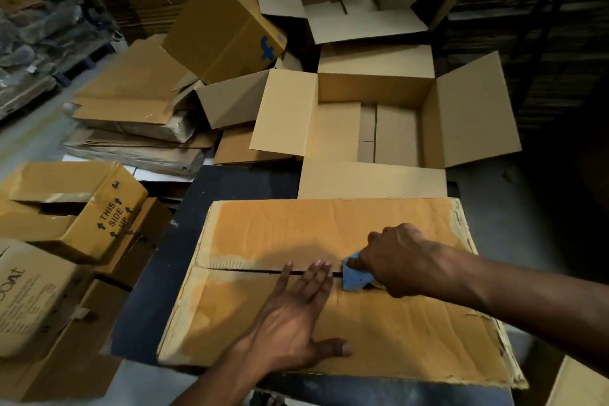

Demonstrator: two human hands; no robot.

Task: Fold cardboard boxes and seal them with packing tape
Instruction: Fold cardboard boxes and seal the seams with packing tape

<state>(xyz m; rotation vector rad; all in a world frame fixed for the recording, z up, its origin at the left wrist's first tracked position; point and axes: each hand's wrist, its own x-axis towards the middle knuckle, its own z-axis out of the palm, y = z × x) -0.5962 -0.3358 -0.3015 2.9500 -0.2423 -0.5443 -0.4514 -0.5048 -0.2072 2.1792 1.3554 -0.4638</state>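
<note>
Dark table [211, 188], warehouse; closed box [329, 316] lying on it.
I am pressing my left hand [290, 316], fingers spread flat, beside the box seam [250, 271]; my right hand [392, 260] is gripping a blue tape dispenser [354, 277] on that seam.

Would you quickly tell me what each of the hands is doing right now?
Left hand: open, pressing flat on the cardboard box beside the seam.
Right hand: closed around the blue tape dispenser.

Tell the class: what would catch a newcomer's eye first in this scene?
Nearest the camera, the left hand presses flat on a worn box while the right hand grips a blue tape dispenser at its centre seam. Just behind stands an open box, flaps spread.
</note>
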